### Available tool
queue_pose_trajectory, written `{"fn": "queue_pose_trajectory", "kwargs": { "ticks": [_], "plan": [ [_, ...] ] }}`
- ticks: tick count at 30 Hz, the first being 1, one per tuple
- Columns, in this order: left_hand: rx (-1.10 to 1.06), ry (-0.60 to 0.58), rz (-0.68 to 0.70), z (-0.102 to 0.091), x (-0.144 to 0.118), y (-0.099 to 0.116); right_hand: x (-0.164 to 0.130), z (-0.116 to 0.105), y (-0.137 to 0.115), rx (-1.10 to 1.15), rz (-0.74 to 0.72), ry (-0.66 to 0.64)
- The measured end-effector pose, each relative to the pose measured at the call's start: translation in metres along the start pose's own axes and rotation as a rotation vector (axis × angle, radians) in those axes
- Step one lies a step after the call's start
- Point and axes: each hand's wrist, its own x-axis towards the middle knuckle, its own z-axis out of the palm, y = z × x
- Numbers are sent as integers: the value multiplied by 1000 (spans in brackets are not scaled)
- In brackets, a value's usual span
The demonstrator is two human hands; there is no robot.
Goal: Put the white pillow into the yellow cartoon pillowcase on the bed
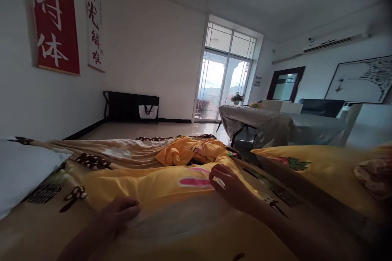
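A yellow cloth (153,180) with a pink-and-white printed figure is spread in front of me over a patterned bed sheet. At its near left part, my left hand (121,211) is closed, pinching the fabric, and creases run from the fingers. Further right, my right hand (226,182) has its fingers bent down onto the cloth beside the pink print, gripping it; the fingertips are partly hidden. Just beyond lies a crumpled orange-yellow cloth (190,150), touched by neither hand.
Brown-and-beige sheet (104,149) covers the bed. A yellow pillow (324,163) with a pineapple print lies right, and a white surface (27,171) borders the left. Beyond stand a plastic-covered table (275,120), a black bench (128,104) with a white bag (147,111), and glass doors (212,85).
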Motion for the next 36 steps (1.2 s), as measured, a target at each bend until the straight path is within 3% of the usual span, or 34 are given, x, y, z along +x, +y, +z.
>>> {"fn": "queue_pose_trajectory", "kwargs": {
  "ticks": [2, 5, 8, 12, 15, 17, 21, 23, 26, 36],
  "plan": [
    [16, -32, 50, -1, 0, 3, 0, 4, -34, 61, -203, -44],
    [46, -139, 135, -2, 0, 8, 0, 22, -79, 106, -418, -299],
    [77, -201, 204, -3, 1, 11, 6, 60, -98, -16, -475, -494],
    [145, -119, 204, -5, 0, 15, 21, 97, -100, -182, -433, -663],
    [138, -100, 198, -6, 0, 16, 29, 96, -109, -214, -423, -580],
    [103, -105, 225, -6, 3, 15, 31, 92, -121, -262, -443, -447],
    [7, -128, 283, -5, 8, 10, 32, 100, -147, -292, -610, -182],
    [-45, -153, 277, -6, 9, 8, 35, 111, -157, -246, -658, -177],
    [-101, -170, 264, -8, 9, 7, 42, 127, -170, -261, -587, -193],
    [-189, -149, 217, -10, 15, 8, 49, 164, -187, -470, -667, 5]
  ]
}}
